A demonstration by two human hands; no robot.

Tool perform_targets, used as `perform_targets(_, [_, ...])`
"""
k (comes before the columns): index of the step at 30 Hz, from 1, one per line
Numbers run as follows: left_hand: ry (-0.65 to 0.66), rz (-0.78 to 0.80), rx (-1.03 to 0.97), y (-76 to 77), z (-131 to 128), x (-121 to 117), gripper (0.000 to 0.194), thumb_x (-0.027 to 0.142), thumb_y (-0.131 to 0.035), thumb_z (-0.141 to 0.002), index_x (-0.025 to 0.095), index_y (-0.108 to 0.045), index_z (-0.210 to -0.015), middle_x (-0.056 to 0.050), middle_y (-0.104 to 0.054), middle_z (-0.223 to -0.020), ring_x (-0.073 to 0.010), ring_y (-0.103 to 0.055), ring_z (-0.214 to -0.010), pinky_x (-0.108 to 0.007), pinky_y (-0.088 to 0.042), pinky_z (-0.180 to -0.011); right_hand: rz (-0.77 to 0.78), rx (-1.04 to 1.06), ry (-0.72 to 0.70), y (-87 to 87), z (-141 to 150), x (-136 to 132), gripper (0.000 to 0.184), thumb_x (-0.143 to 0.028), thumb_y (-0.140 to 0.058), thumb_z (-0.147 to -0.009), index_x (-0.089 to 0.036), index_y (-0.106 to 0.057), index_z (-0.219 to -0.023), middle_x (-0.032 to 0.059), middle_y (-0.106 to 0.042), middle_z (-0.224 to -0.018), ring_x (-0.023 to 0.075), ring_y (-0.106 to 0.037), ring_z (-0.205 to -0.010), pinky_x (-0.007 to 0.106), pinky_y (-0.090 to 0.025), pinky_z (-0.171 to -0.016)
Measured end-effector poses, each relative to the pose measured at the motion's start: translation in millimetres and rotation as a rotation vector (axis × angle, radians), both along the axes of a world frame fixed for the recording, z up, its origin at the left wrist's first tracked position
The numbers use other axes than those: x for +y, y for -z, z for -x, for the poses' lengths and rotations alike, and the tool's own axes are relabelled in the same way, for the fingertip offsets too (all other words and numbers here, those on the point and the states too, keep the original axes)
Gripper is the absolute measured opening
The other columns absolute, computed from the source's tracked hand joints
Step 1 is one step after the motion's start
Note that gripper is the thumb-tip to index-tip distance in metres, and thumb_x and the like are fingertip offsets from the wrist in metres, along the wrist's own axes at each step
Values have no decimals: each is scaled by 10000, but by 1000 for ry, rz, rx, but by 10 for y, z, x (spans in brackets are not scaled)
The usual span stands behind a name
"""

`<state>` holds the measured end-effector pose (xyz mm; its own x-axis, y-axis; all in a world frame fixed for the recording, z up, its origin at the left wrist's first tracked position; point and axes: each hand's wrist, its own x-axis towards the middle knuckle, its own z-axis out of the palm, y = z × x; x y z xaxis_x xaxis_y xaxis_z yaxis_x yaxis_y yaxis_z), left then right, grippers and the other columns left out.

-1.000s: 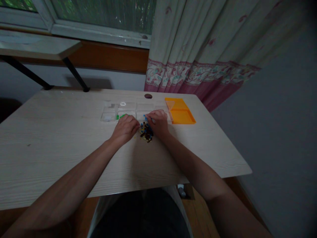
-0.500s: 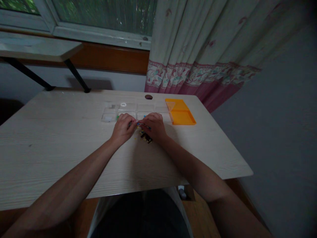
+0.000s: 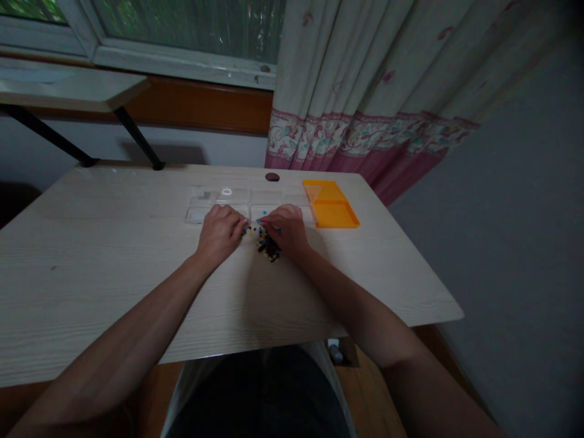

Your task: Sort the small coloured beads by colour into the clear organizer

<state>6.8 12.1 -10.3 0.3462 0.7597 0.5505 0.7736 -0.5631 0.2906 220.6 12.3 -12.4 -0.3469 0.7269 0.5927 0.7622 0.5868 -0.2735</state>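
A small pile of tiny coloured pieces (image 3: 269, 246), dark, yellow and blue, lies on the table between my hands. My left hand (image 3: 222, 230) is left of the pile, its thumb and fingers pinched together; whatever they hold is too small to name. At the pile's upper right, my right hand (image 3: 287, 228) has thumb and forefinger closed on a small blue piece (image 3: 259, 220). Just behind both hands lies a clear compartment box (image 3: 250, 198) with its lid raised or laid back. One blue piece (image 3: 264, 213) shows in a front compartment.
An orange case (image 3: 335, 207) lies open right of the clear box. A round dark hole (image 3: 272, 177) is in the table (image 3: 137, 267) near its back edge. A raised shelf (image 3: 73, 88) stands at the back left, and a curtain (image 3: 347, 91) hangs behind the table.
My hands have moved apart, the left one shifting left and slightly down. More of the pile and some scattered pieces now show between them.
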Motion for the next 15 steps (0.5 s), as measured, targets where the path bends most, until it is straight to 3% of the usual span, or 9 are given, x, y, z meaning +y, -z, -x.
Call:
perform_targets(8, [-114,1,218,-80,16,-120,221,451,-669,-839,232,-700,-853,-96,-615,-889,-316,-494,-951,-445,-367,-777,25,131,174,48,-108,96,225,-396,-594,-941,-244,-759,-922,26,-732,-923,206,-570,-979,368,-365,-909])
perform_targets(15, [-133,72,299,-91,-24,-149,196,406,-657,-859,230,-701,-935,-93,-628,-957,-314,-491,-1035,-444,-350,-821,46,126,221,76,-85,119,213,-391,-596,-938,-251,-754,-911,25,-732,-942,216,-564,-994,380,-354,-922])
